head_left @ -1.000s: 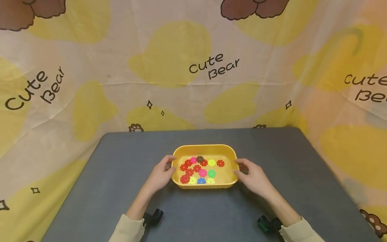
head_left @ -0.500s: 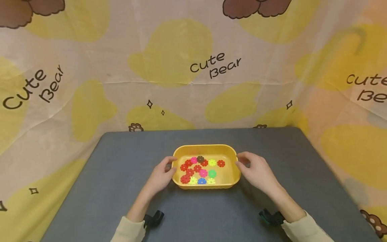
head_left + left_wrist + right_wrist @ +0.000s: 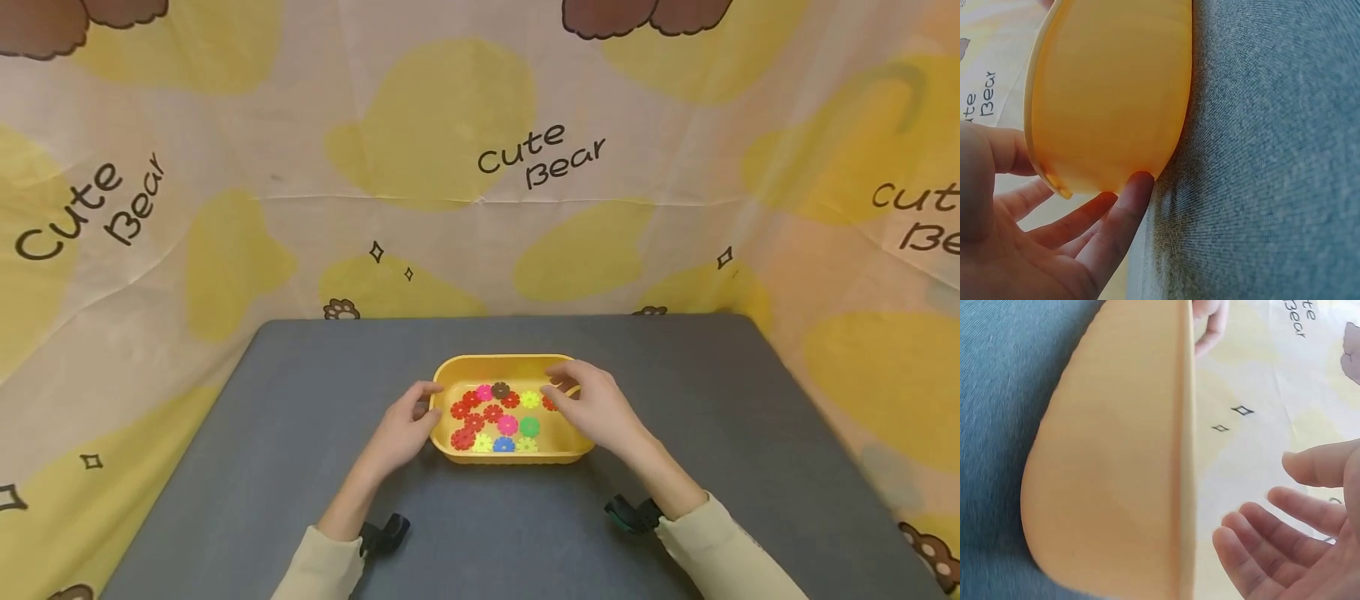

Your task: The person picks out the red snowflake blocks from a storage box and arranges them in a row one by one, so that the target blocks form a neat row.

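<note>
A yellow plastic tray (image 3: 517, 458) stands on the table, holding several flower-shaped plastic discs. Red discs (image 3: 474, 422) cluster at its left side; among the others are a pink disc (image 3: 507, 425), a green disc (image 3: 529, 427) and a blue disc (image 3: 504, 444). My left hand (image 3: 400, 429) grips the tray's left end, thumb over the rim and fingers (image 3: 1119, 228) against the outer wall. Over the right end hovers my right hand (image 3: 600, 410), fingers loosely bent and holding nothing. In the right wrist view its fingers (image 3: 1257, 550) are apart from the tray wall. It partly hides a red disc (image 3: 550, 403).
Grey cloth covers the table (image 3: 360, 358). Behind and beside it hangs a printed curtain (image 3: 435, 125) with yellow patches and lettering. Each wrist wears a black camera mount, the left mount (image 3: 385, 533) and the right mount (image 3: 632, 514).
My right hand has let go of the tray's right end and moved up and leftward over its inside. The left hand keeps its hold; the tray and discs look unmoved.
</note>
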A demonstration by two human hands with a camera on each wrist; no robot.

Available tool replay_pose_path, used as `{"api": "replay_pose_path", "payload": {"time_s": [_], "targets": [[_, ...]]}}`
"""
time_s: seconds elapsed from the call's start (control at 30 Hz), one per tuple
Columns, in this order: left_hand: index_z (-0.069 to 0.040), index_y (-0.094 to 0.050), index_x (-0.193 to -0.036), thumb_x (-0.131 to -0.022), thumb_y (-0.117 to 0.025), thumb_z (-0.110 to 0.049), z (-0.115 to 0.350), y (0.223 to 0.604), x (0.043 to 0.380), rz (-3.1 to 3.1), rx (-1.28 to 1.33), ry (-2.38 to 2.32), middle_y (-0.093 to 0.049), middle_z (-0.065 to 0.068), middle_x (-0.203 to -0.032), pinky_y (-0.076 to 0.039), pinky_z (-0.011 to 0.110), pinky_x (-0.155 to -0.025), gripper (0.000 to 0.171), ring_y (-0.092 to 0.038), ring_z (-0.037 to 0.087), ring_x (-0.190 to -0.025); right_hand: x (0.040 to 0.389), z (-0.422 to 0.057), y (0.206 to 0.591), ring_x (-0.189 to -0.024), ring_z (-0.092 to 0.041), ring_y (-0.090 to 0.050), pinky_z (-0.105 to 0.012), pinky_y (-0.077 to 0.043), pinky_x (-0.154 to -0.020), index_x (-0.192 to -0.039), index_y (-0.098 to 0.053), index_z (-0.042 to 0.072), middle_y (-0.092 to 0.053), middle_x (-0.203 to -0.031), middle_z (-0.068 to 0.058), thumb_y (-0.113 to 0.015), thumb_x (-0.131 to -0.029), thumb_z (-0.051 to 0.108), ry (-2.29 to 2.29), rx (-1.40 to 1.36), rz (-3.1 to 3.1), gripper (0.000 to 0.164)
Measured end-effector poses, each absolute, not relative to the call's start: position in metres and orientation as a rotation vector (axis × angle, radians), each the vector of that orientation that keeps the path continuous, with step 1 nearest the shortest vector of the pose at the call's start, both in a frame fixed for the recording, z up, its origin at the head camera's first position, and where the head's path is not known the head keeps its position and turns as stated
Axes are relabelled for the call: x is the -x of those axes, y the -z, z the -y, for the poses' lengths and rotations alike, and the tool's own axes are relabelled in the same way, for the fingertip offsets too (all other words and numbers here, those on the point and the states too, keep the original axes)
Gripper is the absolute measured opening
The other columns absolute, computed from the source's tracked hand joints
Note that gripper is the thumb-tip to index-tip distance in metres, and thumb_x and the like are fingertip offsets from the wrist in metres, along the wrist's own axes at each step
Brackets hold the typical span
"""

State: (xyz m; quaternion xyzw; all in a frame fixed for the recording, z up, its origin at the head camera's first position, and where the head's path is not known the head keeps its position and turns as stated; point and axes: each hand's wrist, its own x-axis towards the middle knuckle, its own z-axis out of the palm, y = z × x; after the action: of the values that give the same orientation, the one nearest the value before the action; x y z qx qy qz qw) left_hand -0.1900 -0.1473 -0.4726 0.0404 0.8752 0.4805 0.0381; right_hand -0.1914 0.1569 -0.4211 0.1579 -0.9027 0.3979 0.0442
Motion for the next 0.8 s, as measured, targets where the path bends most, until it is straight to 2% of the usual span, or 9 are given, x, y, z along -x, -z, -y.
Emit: {"api": "replay_pose_path", "payload": {"time_s": [0.27, 0.47, 0.8], "targets": [[-0.013, -0.059, -0.132, -0.099, -0.062, -0.015, 0.148, 0.470, 0.194, -2.697, -0.153, -1.482, -0.062, 0.015, -0.125, -0.053, 0.035, -0.070, 0.033, -0.067, 0.027, -0.102, 0.206, -0.135, 0.430, -0.093, -0.024, -0.067, -0.045, -0.055, -0.083, -0.121, -0.069, 0.000, -0.070, -0.114, -0.012, -0.075, -0.093, 0.020, -1.243, -0.608, 2.727, 0.035], [-0.015, -0.059, -0.131, -0.099, -0.063, -0.015, 0.148, 0.470, 0.194, -2.710, -0.145, -1.457, -0.062, 0.013, -0.123, -0.050, 0.034, -0.066, 0.032, -0.065, 0.024, -0.095, 0.216, -0.116, 0.441, -0.096, -0.025, -0.065, -0.039, -0.053, -0.082, -0.120, -0.070, 0.002, -0.070, -0.113, -0.012, -0.077, -0.092, 0.023, -1.242, -0.649, 2.821, 0.036], [-0.016, -0.059, -0.131, -0.099, -0.062, -0.017, 0.149, 0.474, 0.193, -2.716, -0.122, -1.434, -0.062, 0.013, -0.124, -0.051, 0.034, -0.069, 0.032, -0.065, 0.028, -0.102, 0.227, -0.092, 0.459, -0.100, -0.028, -0.062, -0.043, -0.051, -0.090, -0.120, -0.068, 0.000, -0.068, -0.112, -0.012, -0.078, -0.090, 0.019, -1.271, -0.668, 2.973, 0.036]]}}
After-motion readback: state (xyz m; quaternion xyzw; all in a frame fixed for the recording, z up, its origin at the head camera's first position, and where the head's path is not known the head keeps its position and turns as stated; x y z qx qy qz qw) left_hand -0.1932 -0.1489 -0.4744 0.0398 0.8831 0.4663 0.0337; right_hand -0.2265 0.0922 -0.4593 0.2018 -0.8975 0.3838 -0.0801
